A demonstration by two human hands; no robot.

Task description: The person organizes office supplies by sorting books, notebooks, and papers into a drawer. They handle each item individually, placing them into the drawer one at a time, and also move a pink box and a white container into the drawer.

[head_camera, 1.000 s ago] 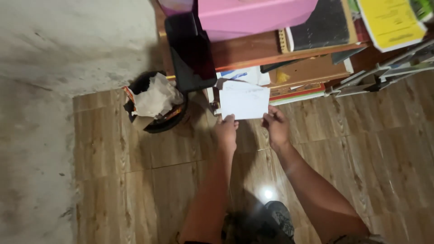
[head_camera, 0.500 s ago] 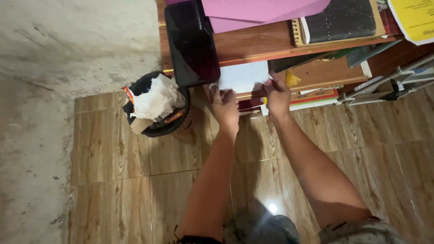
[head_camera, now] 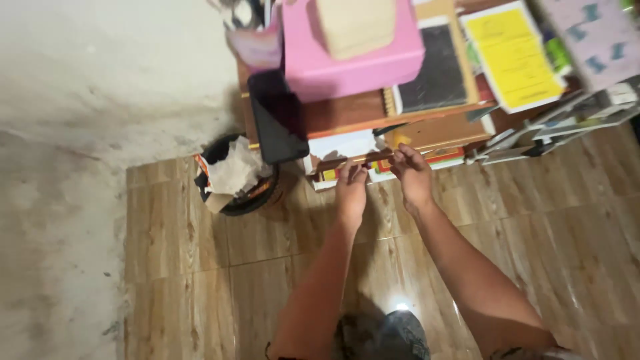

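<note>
Floor: wood-grain tiles (head_camera: pixel 200 267) are being shown underfoot, glossy, with a lamp glare being reflected near the bottom centre; a grey concrete wall (head_camera: pixel 80 100), stained and rough, is being met along the left. Furniture: a wooden shelf unit (head_camera: pixel 347 113) is being viewed from above, its top being loaded with a pink box (head_camera: pixel 353 60), a black spiral notebook (head_camera: pixel 433 67) and a yellow printed sheet (head_camera: pixel 510 57); a dark tablet (head_camera: pixel 279 120) is being leaned against its front. Lower shelf: a white sheet of paper (head_camera: pixel 340 143) is being kept among stacked books, just above both hands. Left hand (head_camera: pixel 351 190): fingers are being held loosely curled at the shelf edge, nothing being gripped. Right hand (head_camera: pixel 412 175): fingertips are being pressed to the shelf edge; whether anything is being pinched cannot be told. Beside the shelf: a black waste bin (head_camera: pixel 233 177), being filled with crumpled paper.
</note>
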